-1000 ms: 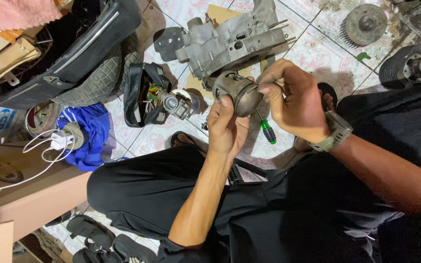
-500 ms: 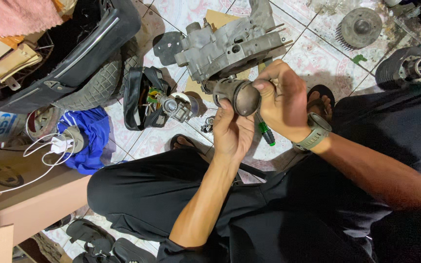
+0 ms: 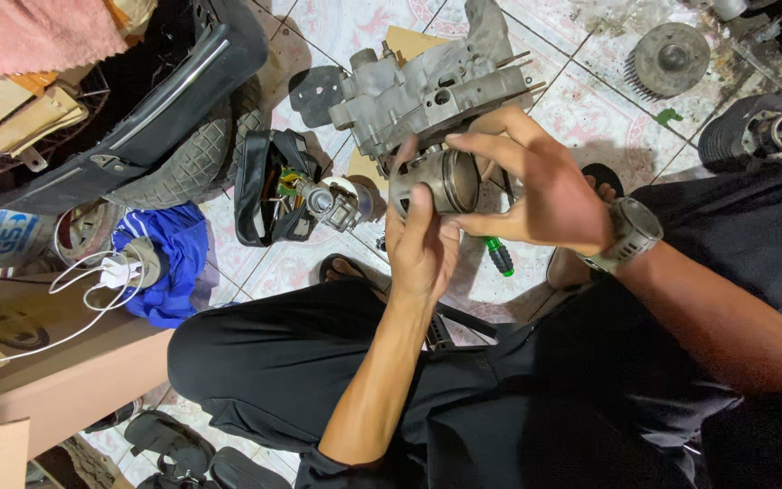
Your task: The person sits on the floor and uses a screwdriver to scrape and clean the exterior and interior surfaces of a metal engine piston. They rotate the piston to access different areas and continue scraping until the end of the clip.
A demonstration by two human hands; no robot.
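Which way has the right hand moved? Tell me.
No real shift: right hand stays just below the engine case; only its fingers straighten over the piston.

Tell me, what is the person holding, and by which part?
A round grey metal piston. The left hand grips its side wall from below with the fingers; the right hand touches its far edge with the fingertips.

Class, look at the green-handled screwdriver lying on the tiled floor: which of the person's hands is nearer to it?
Right. The right hand hovers directly above the green-handled screwdriver; the left hand is beside it, gripping the piston.
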